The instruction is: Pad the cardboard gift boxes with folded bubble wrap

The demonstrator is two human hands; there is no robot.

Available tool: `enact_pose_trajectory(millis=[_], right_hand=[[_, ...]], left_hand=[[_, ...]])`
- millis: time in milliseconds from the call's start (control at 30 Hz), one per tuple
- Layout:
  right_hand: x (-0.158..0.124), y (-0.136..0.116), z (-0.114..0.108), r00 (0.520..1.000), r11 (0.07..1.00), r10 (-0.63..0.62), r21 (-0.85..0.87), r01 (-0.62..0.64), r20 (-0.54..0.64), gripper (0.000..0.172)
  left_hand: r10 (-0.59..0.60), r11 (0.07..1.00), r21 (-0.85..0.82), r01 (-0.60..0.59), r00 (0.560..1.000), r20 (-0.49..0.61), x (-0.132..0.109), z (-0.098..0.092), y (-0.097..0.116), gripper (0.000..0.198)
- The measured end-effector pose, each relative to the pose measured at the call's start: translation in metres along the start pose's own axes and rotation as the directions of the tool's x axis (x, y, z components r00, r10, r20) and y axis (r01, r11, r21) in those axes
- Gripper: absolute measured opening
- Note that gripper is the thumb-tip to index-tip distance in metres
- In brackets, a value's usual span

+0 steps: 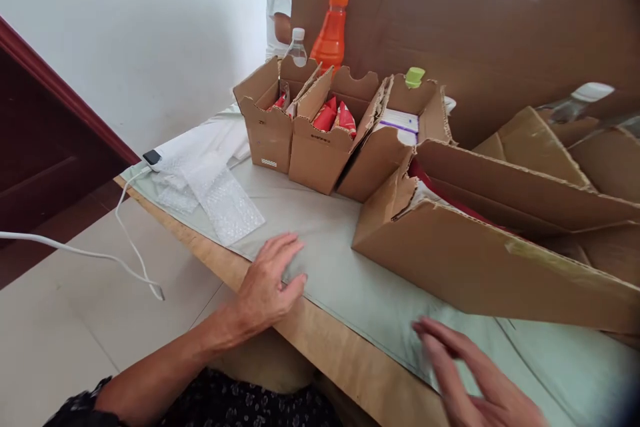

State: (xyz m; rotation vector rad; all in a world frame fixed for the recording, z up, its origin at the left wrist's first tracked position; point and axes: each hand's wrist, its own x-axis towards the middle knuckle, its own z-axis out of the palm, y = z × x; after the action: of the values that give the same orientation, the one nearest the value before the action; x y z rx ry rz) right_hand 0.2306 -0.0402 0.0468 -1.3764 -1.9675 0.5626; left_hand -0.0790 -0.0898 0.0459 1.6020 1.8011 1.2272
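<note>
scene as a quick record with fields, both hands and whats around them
left hand: flat on the pale cloth, holding nothing
right hand: open, blurred, over the cloth near the large cardboard box
small boxes: three, open, in a row; red packets inside
behind: orange bottle, clear bottle
far left: bubble wrap, white cable

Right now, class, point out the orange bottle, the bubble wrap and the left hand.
orange bottle (330,40): head view, on its body.
bubble wrap (226,205): head view, on the middle of the sheet.
left hand (267,287): head view, on the back of the hand.
</note>
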Motion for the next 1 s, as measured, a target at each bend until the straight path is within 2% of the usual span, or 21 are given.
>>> enact_pose_trajectory(millis=[33, 100, 167, 233, 300, 367, 433, 500, 600, 667, 700, 733, 767, 800, 867, 933, 1000], right_hand=[[0.012, -0.021, 0.014, 0.981, 0.984, -0.179, 0.017, 0.178, 0.077, 0.017], [0.044, -0.064, 0.048, 0.872, 0.887, -0.462, 0.096, 0.452, 0.163, 0.023], [0.08, -0.101, 0.088, 0.757, 0.798, -0.599, 0.115, 0.592, 0.262, 0.03], [0.112, -0.13, 0.131, 0.655, 0.749, -0.618, 0.071, 0.659, 0.435, 0.039], [0.134, -0.149, 0.172, 0.584, 0.71, -0.597, 0.025, 0.704, 0.55, 0.051], [0.148, -0.159, 0.203, 0.551, 0.69, -0.59, 0.014, 0.724, 0.59, 0.046], [0.152, -0.159, 0.217, 0.553, 0.691, -0.593, 0.016, 0.723, 0.585, 0.029], [0.148, -0.149, 0.211, 0.584, 0.706, -0.586, 0.001, 0.708, 0.563, 0.023], [0.134, -0.121, 0.175, 0.653, 0.738, -0.575, -0.033, 0.674, 0.493, 0.027], [0.121, -0.103, 0.148, 0.724, 0.781, -0.574, -0.008, 0.624, 0.383, 0.027], [0.114, -0.097, 0.137, 0.762, 0.806, -0.566, 0.018, 0.591, 0.315, 0.026], [0.105, -0.094, 0.129, 0.794, 0.826, -0.555, 0.051, 0.561, 0.25, 0.024], [0.097, -0.094, 0.124, 0.814, 0.837, -0.546, 0.085, 0.541, 0.197, 0.023], [0.087, -0.096, 0.121, 0.821, 0.837, -0.547, 0.11, 0.536, 0.164, 0.022], [0.067, -0.105, 0.12, 0.803, 0.813, -0.581, 0.13, 0.567, 0.13, 0.022], [0.05, -0.117, 0.119, 0.75, 0.766, -0.642, 0.149, 0.625, 0.158, 0.026], [0.043, -0.127, 0.116, 0.696, 0.731, -0.683, 0.197, 0.654, 0.223, 0.025]], left_hand=[[0.028, 1.0, 0.007, -0.028, 0.999, 0.019, -0.008, -0.004, 0.0, 0.042], [0.106, 0.994, -0.038, -0.102, 0.987, 0.119, -0.025, -0.006, 0.003, 0.038], [0.19, 0.978, -0.125, -0.166, 0.959, 0.21, -0.04, 0.002, 0.01, 0.036], [0.259, 0.957, -0.187, -0.221, 0.942, 0.214, -0.052, 0.014, 0.013, 0.033], [0.312, 0.938, -0.205, -0.281, 0.939, 0.143, -0.058, 0.025, 0.012, 0.033], [0.335, 0.927, -0.21, -0.311, 0.938, 0.089, -0.058, 0.028, 0.008, 0.034], [0.315, 0.93, -0.217, -0.297, 0.948, 0.053, -0.053, 0.02, 0.004, 0.034], [0.29, 0.931, -0.225, -0.287, 0.957, -0.02, -0.047, 0.003, -0.001, 0.034], [0.189, 0.953, -0.201, -0.226, 0.964, -0.185, -0.038, -0.03, -0.01, 0.028], [-0.023, 0.973, -0.23, -0.035, 0.97, -0.242, -0.035, -0.048, -0.017, 0.017], [-0.163, 0.951, -0.296, 0.093, 0.962, -0.221, -0.034, -0.054, -0.019, 0.013], [-0.3, 0.891, -0.399, 0.218, 0.941, -0.157, -0.034, -0.057, -0.021, 0.015], [-0.408, 0.789, -0.522, 0.323, 0.911, -0.053, -0.034, -0.059, -0.021, 0.026], [-0.472, 0.655, -0.639, 0.404, 0.879, 0.072, -0.033, -0.058, -0.021, 0.039], [-0.499, 0.365, -0.801, 0.475, 0.826, 0.262, -0.03, -0.054, -0.019, 0.059], [-0.542, 0.156, -0.877, 0.454, 0.782, 0.308, -0.025, -0.052, -0.016, 0.061], [-0.642, 0.08, -0.913, 0.4, 0.721, 0.26, -0.018, -0.055, -0.016, 0.052]])
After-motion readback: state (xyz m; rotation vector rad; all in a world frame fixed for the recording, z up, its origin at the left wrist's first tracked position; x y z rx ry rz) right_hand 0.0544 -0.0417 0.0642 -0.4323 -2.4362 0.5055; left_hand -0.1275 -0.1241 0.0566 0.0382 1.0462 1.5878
